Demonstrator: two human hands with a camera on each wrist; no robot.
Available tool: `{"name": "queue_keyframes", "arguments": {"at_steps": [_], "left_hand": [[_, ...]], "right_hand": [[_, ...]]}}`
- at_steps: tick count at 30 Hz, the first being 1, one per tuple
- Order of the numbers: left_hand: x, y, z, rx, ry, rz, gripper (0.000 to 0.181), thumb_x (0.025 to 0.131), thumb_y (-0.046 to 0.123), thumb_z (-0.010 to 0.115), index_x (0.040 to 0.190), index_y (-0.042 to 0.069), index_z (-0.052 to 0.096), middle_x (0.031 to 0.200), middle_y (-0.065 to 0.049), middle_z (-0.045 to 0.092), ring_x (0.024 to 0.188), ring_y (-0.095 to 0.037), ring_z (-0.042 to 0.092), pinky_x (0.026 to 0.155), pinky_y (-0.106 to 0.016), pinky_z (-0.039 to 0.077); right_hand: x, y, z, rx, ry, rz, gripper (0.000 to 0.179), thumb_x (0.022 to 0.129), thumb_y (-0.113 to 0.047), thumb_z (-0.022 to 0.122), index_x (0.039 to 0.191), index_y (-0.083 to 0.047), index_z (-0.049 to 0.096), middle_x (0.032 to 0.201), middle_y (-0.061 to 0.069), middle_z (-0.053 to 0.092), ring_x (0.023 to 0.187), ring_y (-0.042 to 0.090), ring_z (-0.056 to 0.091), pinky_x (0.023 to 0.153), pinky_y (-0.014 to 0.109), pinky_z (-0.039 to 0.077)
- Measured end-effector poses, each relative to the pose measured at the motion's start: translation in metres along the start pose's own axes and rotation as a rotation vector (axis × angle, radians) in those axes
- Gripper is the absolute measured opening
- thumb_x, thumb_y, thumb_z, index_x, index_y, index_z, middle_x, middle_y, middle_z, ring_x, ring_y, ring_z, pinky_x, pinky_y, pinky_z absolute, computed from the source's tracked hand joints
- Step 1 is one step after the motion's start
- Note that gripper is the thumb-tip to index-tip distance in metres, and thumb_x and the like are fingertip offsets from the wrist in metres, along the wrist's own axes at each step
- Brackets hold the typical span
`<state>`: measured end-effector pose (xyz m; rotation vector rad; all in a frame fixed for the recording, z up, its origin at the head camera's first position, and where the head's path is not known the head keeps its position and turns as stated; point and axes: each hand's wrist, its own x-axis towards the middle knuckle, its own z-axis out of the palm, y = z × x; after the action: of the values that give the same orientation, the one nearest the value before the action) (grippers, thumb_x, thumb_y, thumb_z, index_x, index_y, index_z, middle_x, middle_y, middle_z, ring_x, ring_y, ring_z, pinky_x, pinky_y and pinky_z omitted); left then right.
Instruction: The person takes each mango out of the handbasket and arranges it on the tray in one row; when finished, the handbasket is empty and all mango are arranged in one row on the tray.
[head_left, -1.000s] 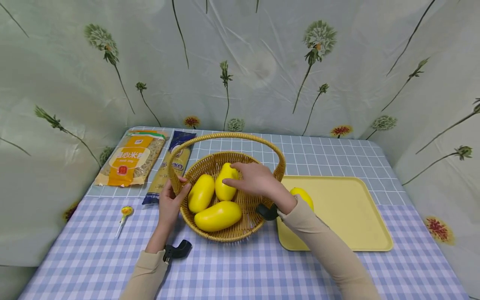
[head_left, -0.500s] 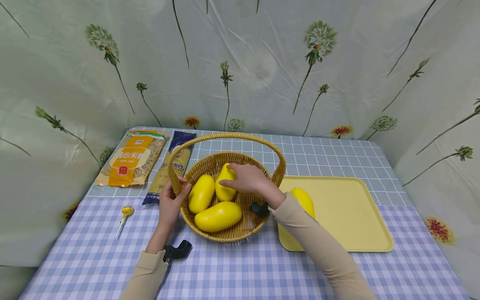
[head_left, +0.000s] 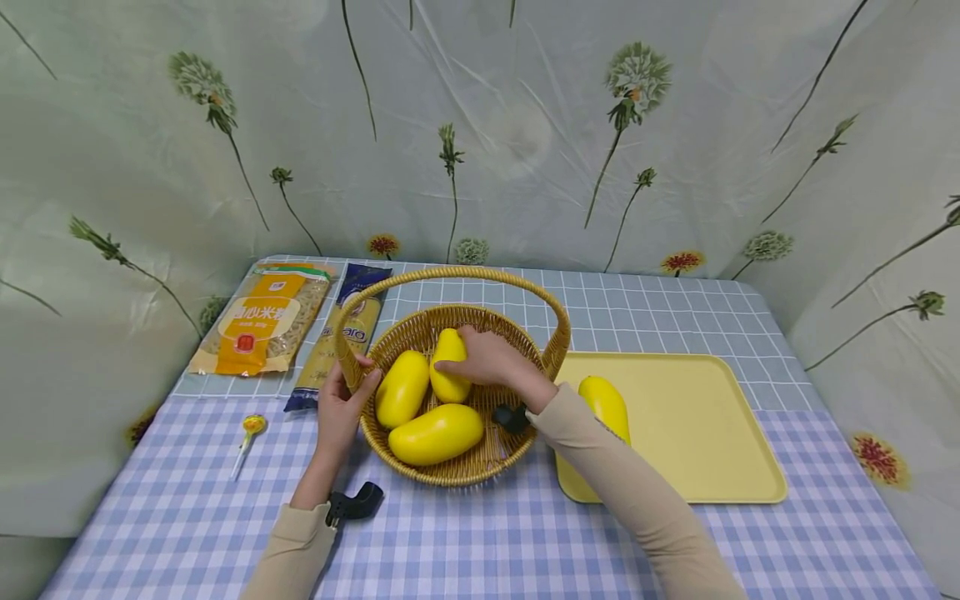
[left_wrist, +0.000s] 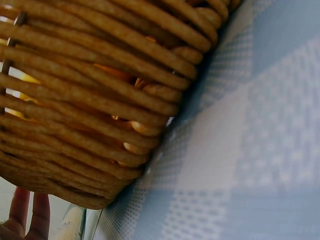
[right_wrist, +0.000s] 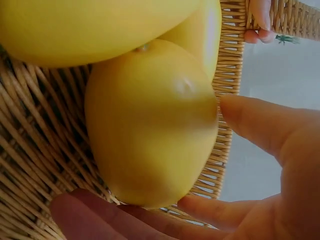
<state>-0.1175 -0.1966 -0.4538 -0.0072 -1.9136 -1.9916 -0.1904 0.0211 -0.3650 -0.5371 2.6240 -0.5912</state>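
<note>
A wicker basket (head_left: 450,479) with an arched handle stands in the middle of the table, holding 3 yellow mangoes. My left hand (head_left: 339,417) grips the basket's left side at the foot of the handle; the left wrist view shows the woven wall close up. Inside the basket, my right hand (head_left: 495,358) holds the rear mango (right_wrist: 150,130), thumb on one side and fingers curled round the other. Beside it lie the left mango (head_left: 402,388) and the front mango (head_left: 437,434).
To the right is a yellow tray (head_left: 697,425) bearing another mango (head_left: 604,404), partly behind the right sleeve. A bag of grain-like food (head_left: 262,321) and a blue-ended pasta packet (head_left: 341,333) lie at the back left. A lollipop (head_left: 251,429) lies nearer.
My right hand has moved left and lower into the basket, and its fingers have closed round the rear mango. The left hand keeps its place on the basket.
</note>
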Motion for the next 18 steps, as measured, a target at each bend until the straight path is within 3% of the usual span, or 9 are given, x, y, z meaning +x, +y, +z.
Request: {"name": "queue_keyframes", "arguments": {"at_steps": [7,18], "left_hand": [[0.000,0.001,0.000,0.008,0.001,-0.021,0.026,0.091,0.006,0.063,0.111,-0.006,0.053,0.100,-0.004,0.055,0.090,-0.018,0.051,0.076,-0.024,0.042],[0.000,0.002,0.000,0.008,0.008,-0.014,0.024,0.091,0.004,0.063,0.110,-0.006,0.053,0.099,-0.003,0.056,0.089,-0.017,0.052,0.075,-0.024,0.041]], "right_hand": [[0.005,0.003,0.003,0.067,-0.012,0.001,0.076,0.090,-0.051,0.058,0.141,-0.001,0.033,0.097,0.010,0.059,0.082,0.021,0.055,0.071,0.031,0.044],[0.013,0.001,0.006,0.094,-0.019,0.016,0.080,0.088,-0.054,0.058,0.143,-0.002,0.031,0.101,0.012,0.059,0.084,0.021,0.055,0.074,0.033,0.044]]}}
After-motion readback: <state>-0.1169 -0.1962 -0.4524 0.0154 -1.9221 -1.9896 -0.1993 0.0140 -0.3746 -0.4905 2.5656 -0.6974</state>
